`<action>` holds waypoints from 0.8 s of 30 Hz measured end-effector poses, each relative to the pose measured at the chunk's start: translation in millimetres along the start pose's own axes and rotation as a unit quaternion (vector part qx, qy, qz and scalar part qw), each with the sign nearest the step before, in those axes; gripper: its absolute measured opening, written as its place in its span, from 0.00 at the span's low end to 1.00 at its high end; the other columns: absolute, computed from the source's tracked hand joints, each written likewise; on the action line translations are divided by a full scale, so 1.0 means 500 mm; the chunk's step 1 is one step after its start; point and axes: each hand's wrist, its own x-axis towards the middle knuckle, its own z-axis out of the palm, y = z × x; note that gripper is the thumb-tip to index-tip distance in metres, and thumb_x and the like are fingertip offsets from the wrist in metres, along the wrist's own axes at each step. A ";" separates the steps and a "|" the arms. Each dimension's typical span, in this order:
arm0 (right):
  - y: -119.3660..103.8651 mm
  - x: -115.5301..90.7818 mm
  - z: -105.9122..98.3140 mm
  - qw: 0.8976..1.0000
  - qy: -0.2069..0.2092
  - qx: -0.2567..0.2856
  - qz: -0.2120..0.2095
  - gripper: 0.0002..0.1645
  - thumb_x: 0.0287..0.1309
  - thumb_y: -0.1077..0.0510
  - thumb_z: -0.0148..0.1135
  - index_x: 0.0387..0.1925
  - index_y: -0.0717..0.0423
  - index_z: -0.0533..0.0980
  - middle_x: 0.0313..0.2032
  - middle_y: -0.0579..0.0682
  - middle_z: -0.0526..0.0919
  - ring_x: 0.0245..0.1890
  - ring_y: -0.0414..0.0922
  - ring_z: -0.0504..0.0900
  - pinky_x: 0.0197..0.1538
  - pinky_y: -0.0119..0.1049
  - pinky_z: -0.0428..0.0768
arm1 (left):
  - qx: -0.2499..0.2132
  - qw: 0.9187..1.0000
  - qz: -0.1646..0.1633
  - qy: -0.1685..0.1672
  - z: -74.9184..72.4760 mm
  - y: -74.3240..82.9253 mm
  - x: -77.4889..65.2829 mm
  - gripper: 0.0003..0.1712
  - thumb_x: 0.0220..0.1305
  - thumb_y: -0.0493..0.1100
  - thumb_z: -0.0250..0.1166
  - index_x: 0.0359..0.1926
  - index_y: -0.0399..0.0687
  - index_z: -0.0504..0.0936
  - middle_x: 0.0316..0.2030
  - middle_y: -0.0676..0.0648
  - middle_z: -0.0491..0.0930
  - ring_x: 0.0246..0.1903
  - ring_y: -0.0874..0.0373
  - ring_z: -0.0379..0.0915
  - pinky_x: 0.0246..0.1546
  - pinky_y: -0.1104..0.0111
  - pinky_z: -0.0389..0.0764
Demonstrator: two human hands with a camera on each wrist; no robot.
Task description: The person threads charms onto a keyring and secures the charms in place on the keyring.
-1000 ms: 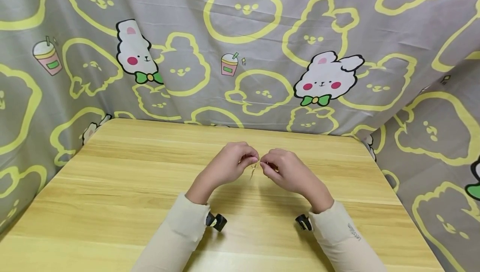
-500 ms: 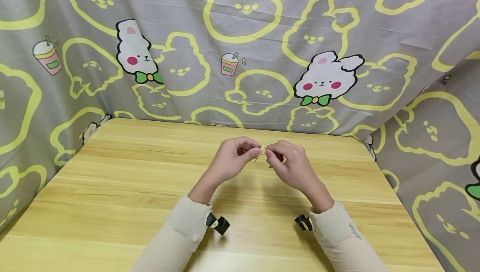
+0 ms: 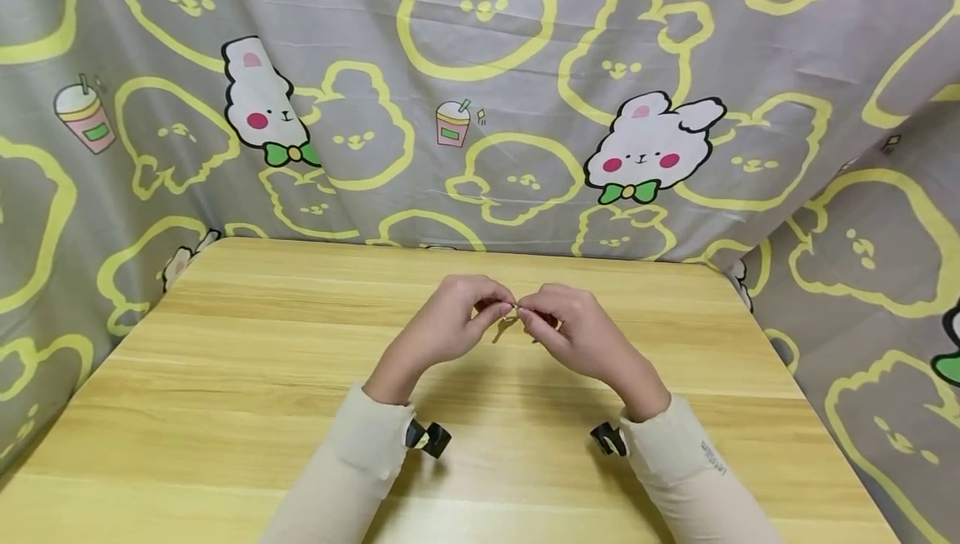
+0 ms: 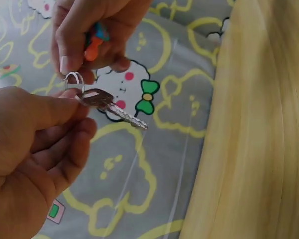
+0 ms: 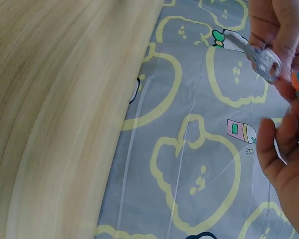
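On the far left, a grey curtain (image 3: pixel 172 194) printed with yellow outlines and white rabbits dropped behind the wood-grain worktop (image 3: pixel 225 377) and ran round to the far right. A pale left sleeve (image 3: pixel 337 461) reached in from the near edge, with a black wrist mount (image 3: pixel 431 438) on its inner side. Beyond it the left hand (image 3: pixel 446 323) was raised over the worktop, its thumb and forefinger pinching a metal key ring (image 4: pixel 78 77). From that ring a silver key (image 4: pixel 117 109) hung in the air, its blade pointing away from the fingers. The right hand (image 3: pixel 573 327) faced the left, thumb and forefinger pinching the ring's other side; an orange-and-blue piece (image 4: pixel 93 47) showed under its curled fingers, which hid too much of it to tell its shape. The fingertips of both hands also covered part of the ring. Farther right came a second black mount (image 3: pixel 608 439) and the lettered right sleeve (image 3: pixel 686 461). Half a second earlier, a gap with the ring in it had shown between the two hands; now the fingertips nearly met, a little lower, and the key showed more broadly beneath them. The curtain prints had also shifted slightly in the head view.
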 end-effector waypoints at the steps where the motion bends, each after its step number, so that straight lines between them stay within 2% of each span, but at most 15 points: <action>1: -0.001 0.000 -0.001 1.000 -0.001 0.003 0.002 0.09 0.69 0.66 0.62 0.36 0.52 0.85 0.26 0.37 0.78 0.24 0.34 0.72 0.26 0.30 0.75 | -0.001 1.000 -0.004 -0.004 0.000 0.000 0.001 0.07 0.73 0.38 0.64 0.42 0.46 0.88 0.35 0.52 0.86 0.31 0.64 0.77 0.32 0.69 0.80; 3: -0.001 0.000 -0.002 1.000 0.009 0.002 0.008 0.09 0.68 0.66 0.62 0.36 0.52 0.85 0.26 0.38 0.78 0.24 0.34 0.72 0.26 0.30 0.74 | -0.022 0.999 -0.036 -0.001 0.006 -0.001 0.003 0.07 0.74 0.40 0.63 0.44 0.47 0.88 0.35 0.52 0.86 0.31 0.62 0.78 0.31 0.69 0.79; 5: 0.000 0.000 -0.001 0.999 0.030 -0.007 0.013 0.09 0.68 0.67 0.62 0.36 0.52 0.85 0.26 0.38 0.78 0.23 0.34 0.72 0.25 0.30 0.74 | -0.074 0.993 -0.087 0.016 0.015 -0.002 0.004 0.09 0.75 0.42 0.63 0.45 0.47 0.88 0.36 0.52 0.86 0.33 0.57 0.80 0.32 0.68 0.79; 6: 0.000 0.000 -0.001 0.999 0.041 -0.013 0.015 0.09 0.68 0.67 0.62 0.35 0.53 0.85 0.26 0.39 0.77 0.23 0.34 0.72 0.25 0.30 0.73 | -0.108 0.987 -0.111 0.028 0.020 -0.001 0.004 0.09 0.75 0.43 0.63 0.46 0.47 0.88 0.36 0.51 0.86 0.34 0.54 0.81 0.33 0.67 0.80; 8: 0.002 0.000 0.001 0.998 0.060 -0.026 0.014 0.08 0.67 0.67 0.63 0.35 0.54 0.84 0.25 0.40 0.76 0.23 0.35 0.72 0.25 0.30 0.73 | -0.183 0.970 -0.151 0.052 0.029 0.000 0.004 0.10 0.74 0.43 0.64 0.48 0.45 0.87 0.38 0.49 0.86 0.37 0.48 0.82 0.37 0.66 0.82; 10: 0.003 0.001 0.002 0.997 0.073 -0.037 0.013 0.07 0.67 0.67 0.63 0.36 0.56 0.85 0.25 0.41 0.76 0.23 0.35 0.71 0.25 0.30 0.73 | -0.244 0.951 -0.173 0.074 0.036 0.001 0.004 0.10 0.73 0.42 0.65 0.49 0.42 0.86 0.39 0.46 0.86 0.40 0.46 0.83 0.42 0.64 0.84; 11: 0.004 0.002 0.003 0.996 0.077 -0.041 0.013 0.06 0.67 0.67 0.63 0.37 0.56 0.85 0.25 0.41 0.75 0.24 0.35 0.71 0.25 0.30 0.73 | -0.263 0.945 -0.176 0.082 0.038 0.001 0.004 0.10 0.73 0.41 0.65 0.49 0.40 0.86 0.40 0.45 0.86 0.41 0.45 0.83 0.43 0.64 0.85; 12: 0.004 0.002 0.004 0.996 0.079 -0.043 0.012 0.06 0.67 0.67 0.63 0.37 0.57 0.85 0.25 0.41 0.75 0.24 0.35 0.71 0.25 0.31 0.73 | -0.270 0.943 -0.176 0.089 0.040 0.000 0.004 0.10 0.73 0.40 0.65 0.49 0.40 0.86 0.41 0.45 0.86 0.41 0.46 0.83 0.43 0.64 0.85; 13: 0.004 0.003 0.004 0.996 0.079 -0.045 0.011 0.06 0.67 0.67 0.63 0.37 0.57 0.85 0.24 0.41 0.75 0.24 0.35 0.71 0.25 0.31 0.73 | -0.266 0.944 -0.173 0.094 0.040 0.000 0.004 0.10 0.73 0.40 0.65 0.49 0.40 0.86 0.40 0.45 0.86 0.40 0.48 0.83 0.42 0.65 0.84; 14: 0.004 0.004 0.005 0.996 0.078 -0.046 0.010 0.06 0.67 0.67 0.64 0.36 0.57 0.85 0.24 0.41 0.75 0.24 0.35 0.71 0.26 0.31 0.73 | -0.251 0.949 -0.167 0.097 0.039 -0.001 0.004 0.10 0.73 0.40 0.65 0.48 0.40 0.87 0.39 0.46 0.87 0.38 0.49 0.82 0.40 0.66 0.84; 16: 0.004 0.005 0.006 0.996 0.069 -0.049 0.006 0.06 0.67 0.66 0.64 0.36 0.56 0.85 0.25 0.41 0.75 0.25 0.35 0.72 0.27 0.31 0.74 | -0.201 0.964 -0.146 0.097 0.033 -0.001 0.002 0.08 0.73 0.40 0.65 0.46 0.41 0.88 0.36 0.48 0.87 0.34 0.51 0.81 0.33 0.68 0.80; 18: 0.004 0.006 0.006 0.997 0.054 -0.051 -0.001 0.06 0.67 0.66 0.64 0.35 0.56 0.85 0.25 0.41 0.75 0.25 0.35 0.71 0.27 0.31 0.74 | -0.131 0.981 -0.115 0.090 0.024 0.000 0.001 0.07 0.72 0.39 0.66 0.43 0.44 0.89 0.35 0.51 0.87 0.32 0.54 0.81 0.30 0.69 0.78; 20: 0.004 0.007 0.006 0.998 0.039 -0.052 -0.007 0.06 0.66 0.66 0.64 0.35 0.55 0.85 0.25 0.41 0.75 0.24 0.35 0.71 0.27 0.30 0.75 | -0.069 0.991 -0.078 0.079 0.017 0.002 0.001 0.06 0.71 0.38 0.66 0.42 0.46 0.90 0.34 0.52 0.88 0.31 0.59 0.81 0.30 0.70 0.79; 22: 0.004 0.007 0.005 0.998 0.032 -0.050 -0.009 0.06 0.66 0.67 0.64 0.35 0.56 0.85 0.25 0.40 0.75 0.24 0.35 0.71 0.27 0.30 0.75 | -0.033 0.995 -0.054 0.072 0.012 0.003 0.002 0.06 0.71 0.37 0.66 0.41 0.47 0.90 0.36 0.53 0.88 0.33 0.63 0.82 0.33 0.70 0.81; 24: 0.004 0.006 0.004 0.998 0.037 -0.046 -0.007 0.06 0.66 0.67 0.64 0.35 0.58 0.85 0.25 0.41 0.75 0.24 0.35 0.71 0.26 0.30 0.75 | -0.027 0.996 -0.052 0.073 0.013 0.004 0.004 0.06 0.71 0.38 0.66 0.42 0.47 0.91 0.37 0.53 0.88 0.34 0.65 0.82 0.34 0.70 0.82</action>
